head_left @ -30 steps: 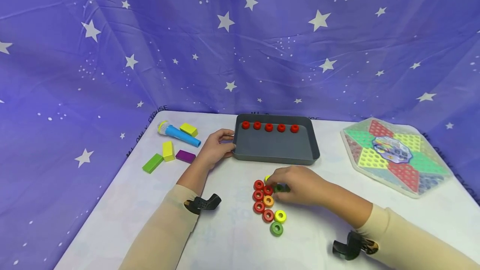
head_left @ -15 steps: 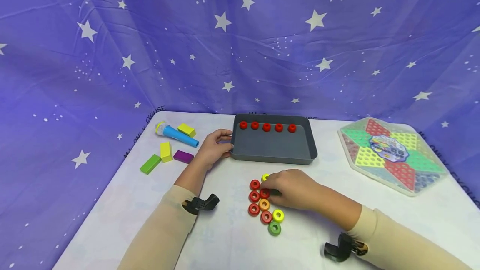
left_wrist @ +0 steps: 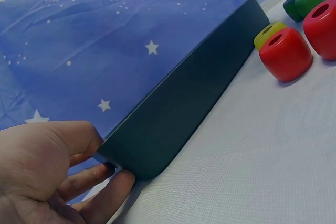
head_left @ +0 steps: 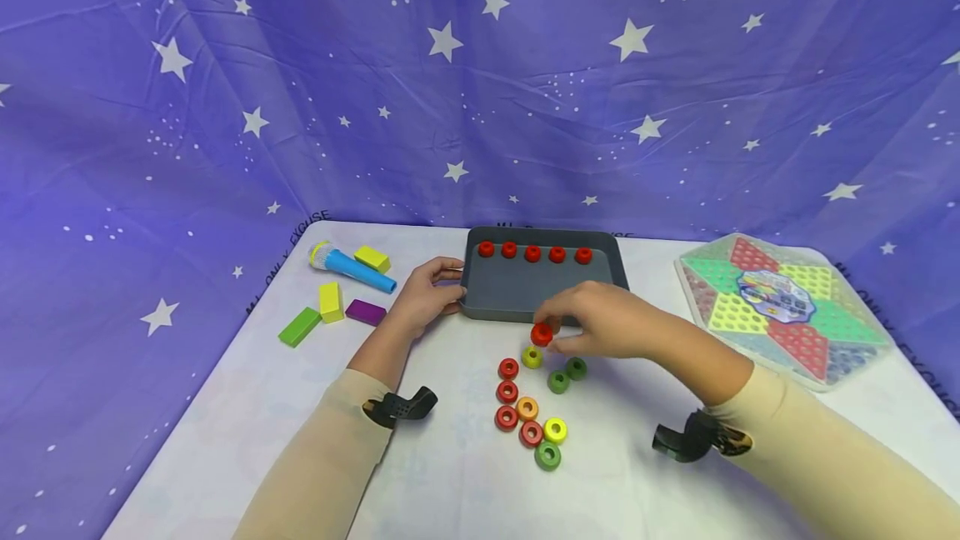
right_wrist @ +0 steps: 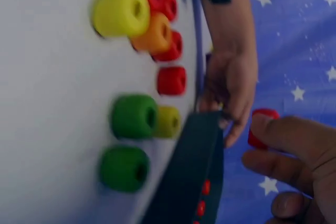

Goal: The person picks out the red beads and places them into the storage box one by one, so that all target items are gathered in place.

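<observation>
My right hand [head_left: 600, 319] pinches a red bead [head_left: 542, 340] between thumb and fingers, above the table near the front wall of a grey tray [head_left: 498, 288]. The right wrist view shows that red bead [right_wrist: 256, 141] held near the tray's rim. Inside the tray, several red beads [head_left: 532, 254] stand in a row along the back. My left hand [head_left: 426, 300] holds the tray's left side; its fingers [left_wrist: 118, 190] touch the near corner. Loose beads lie on the table below: red [head_left: 507, 424], yellow [head_left: 532, 364], orange [head_left: 527, 416] and green [head_left: 558, 388].
On the left lie a blue toy microphone [head_left: 360, 272], yellow blocks [head_left: 331, 302], a green block [head_left: 300, 327] and a purple block [head_left: 366, 312]. A star-patterned Chinese checkers board [head_left: 780, 307] lies at the right. A purple starry cloth [head_left: 390, 148] hangs behind the table.
My right hand has picked a red bead out of the loose group and carried it up toward the tray, uncovering two green beads. The left hand stays at the tray.
</observation>
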The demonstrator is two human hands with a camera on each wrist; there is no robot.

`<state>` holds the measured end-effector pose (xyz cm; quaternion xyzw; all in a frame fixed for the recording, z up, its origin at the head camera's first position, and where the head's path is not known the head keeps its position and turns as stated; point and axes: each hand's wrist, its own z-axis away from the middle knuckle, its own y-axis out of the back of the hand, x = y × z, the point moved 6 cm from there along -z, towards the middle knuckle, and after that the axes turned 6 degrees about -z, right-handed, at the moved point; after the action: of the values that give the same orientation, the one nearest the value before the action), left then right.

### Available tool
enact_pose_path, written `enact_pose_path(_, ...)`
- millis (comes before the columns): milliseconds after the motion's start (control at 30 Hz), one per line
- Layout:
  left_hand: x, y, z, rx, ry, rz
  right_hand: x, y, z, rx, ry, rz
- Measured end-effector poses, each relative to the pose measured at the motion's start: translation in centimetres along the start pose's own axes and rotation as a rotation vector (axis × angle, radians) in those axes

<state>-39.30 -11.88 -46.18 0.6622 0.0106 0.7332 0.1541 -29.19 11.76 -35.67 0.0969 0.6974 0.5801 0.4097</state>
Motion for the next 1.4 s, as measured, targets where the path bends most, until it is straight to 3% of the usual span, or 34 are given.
enact_pose_path(233,-0.2,0.5,0.1,0.013,0.013,-0.011,2.4,2.5,-3.8,-0.070,0.001,-0.075)
enact_pose_path(467,-0.1,0.2,0.3,0.006,0.015,-0.015,5.5,3.3,-7.4,-0.090,-0.054,-0.112)
enact_pose_path(733,0.2,0.1,0.2,0.000,0.009,-0.012,6.9,4.1,-11.8,-0.145,-0.087,-0.021)
enact_pose_path(1067,0.1,0.0,0.1,0.004,0.015,-0.002,6.9,3.2,-16.0,-0.191,-0.166,0.032)
enact_pose_path(1400,0.2,0.0,0.1,0.000,0.007,0.002,7.9,1.1,-18.2,-0.205,-0.207,0.056)
